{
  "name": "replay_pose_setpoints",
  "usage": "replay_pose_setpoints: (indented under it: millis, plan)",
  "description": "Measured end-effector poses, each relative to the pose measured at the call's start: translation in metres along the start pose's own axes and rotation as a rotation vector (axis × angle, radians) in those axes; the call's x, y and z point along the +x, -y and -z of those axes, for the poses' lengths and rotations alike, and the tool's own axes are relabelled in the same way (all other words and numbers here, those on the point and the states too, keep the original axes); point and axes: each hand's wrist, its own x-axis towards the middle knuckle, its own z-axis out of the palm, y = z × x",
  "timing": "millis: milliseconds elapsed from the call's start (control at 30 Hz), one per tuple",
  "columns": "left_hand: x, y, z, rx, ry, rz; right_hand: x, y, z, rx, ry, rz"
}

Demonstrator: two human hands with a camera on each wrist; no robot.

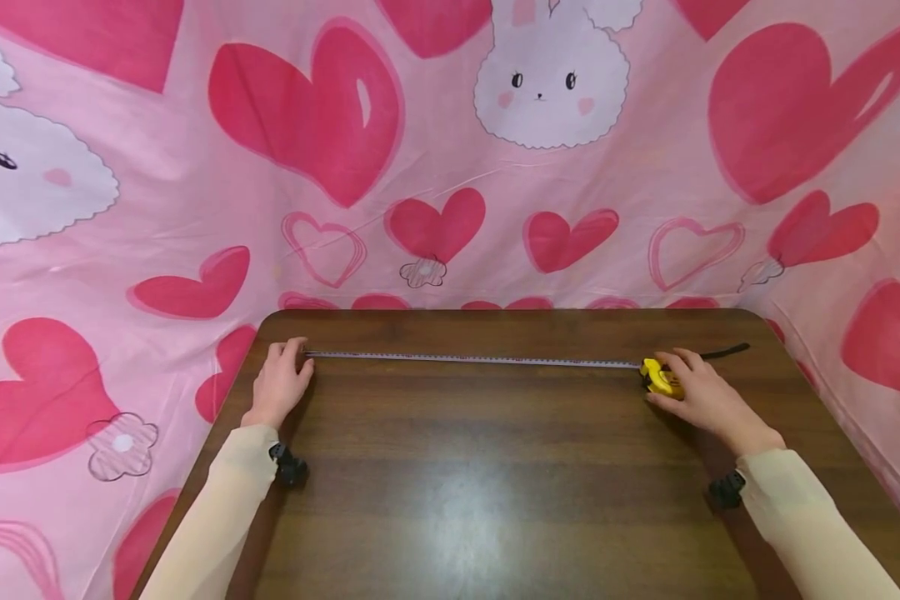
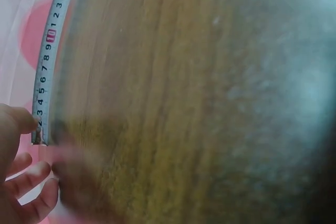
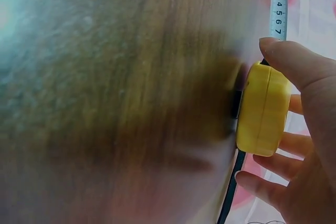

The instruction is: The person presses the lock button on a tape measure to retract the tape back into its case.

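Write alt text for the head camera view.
A person's two hands stretch a tape measure blade across the far side of a dark wooden table: the left hand holds its end, the right hand grips the yellow case. Pink heart-and-bunny cloth hangs behind.

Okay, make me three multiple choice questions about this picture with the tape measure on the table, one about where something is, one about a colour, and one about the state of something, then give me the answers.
1. Where does the tape measure case sit?
A. near the table's far right, under the right hand
B. at the table's near edge
C. on the pink cloth

2. What colour is the case?
A. red
B. yellow
C. blue

3. What state is the tape blade in?
A. fully wound in
B. pulled out across the table
C. snapped in two

Answers:
1 A: the right hand grips the case at the far right of the table.
2 B: both the head and right wrist views show it yellow.
3 B: the blade runs flat from the case to the left hand, which holds its end.
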Motion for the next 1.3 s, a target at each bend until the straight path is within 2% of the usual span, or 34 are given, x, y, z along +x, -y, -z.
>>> replay_pose_setpoints:
  millis: [300, 633, 900, 1300]
  plan:
    - [0.001, 0.001, 0.001, 0.025, 0.025, 0.028, 0.006, 0.003, 0.002, 0.03, 0.042, 0.004]
    - [0.001, 0.004, 0.006, 0.064, 0.025, -0.005, 0.009, -0.002, 0.006, 0.034, 0.094, -0.008]
    - [0.0, 0.009, 0.01, 0.075, 0.042, -0.024, 0.009, -0.006, 0.006, 0.01, 0.066, 0.069]
    - [-0.003, 0.009, 0.015, 0.08, 0.1, -0.063, 0.006, -0.008, 0.006, 0.082, 0.055, 0.18]
